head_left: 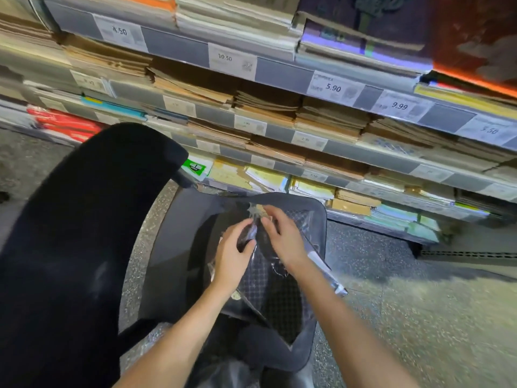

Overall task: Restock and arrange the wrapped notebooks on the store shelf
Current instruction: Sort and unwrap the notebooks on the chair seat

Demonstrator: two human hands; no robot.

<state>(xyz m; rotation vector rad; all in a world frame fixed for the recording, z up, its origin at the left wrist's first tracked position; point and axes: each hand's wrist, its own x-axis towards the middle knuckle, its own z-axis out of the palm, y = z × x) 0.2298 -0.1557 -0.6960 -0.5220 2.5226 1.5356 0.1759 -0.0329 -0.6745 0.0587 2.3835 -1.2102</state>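
Observation:
A pack of dark checked notebooks (275, 287) in clear plastic wrap lies on the seat of a black office chair (179, 247). My left hand (233, 253) pinches a fold of the wrap near the pack's top edge. My right hand (282, 236) grips the wrap just beside it, fingers curled on the plastic. The two hands almost touch. Shelves (279, 71) full of stacked brown and pale notebooks rise right behind the chair.
The chair's tall black backrest (75, 247) fills the left side. Price tags such as 5.90 (333, 86) line the shelf edges. The lowest shelf (363, 208) holds coloured notebook stacks near the speckled floor (419, 317), which is open on the right.

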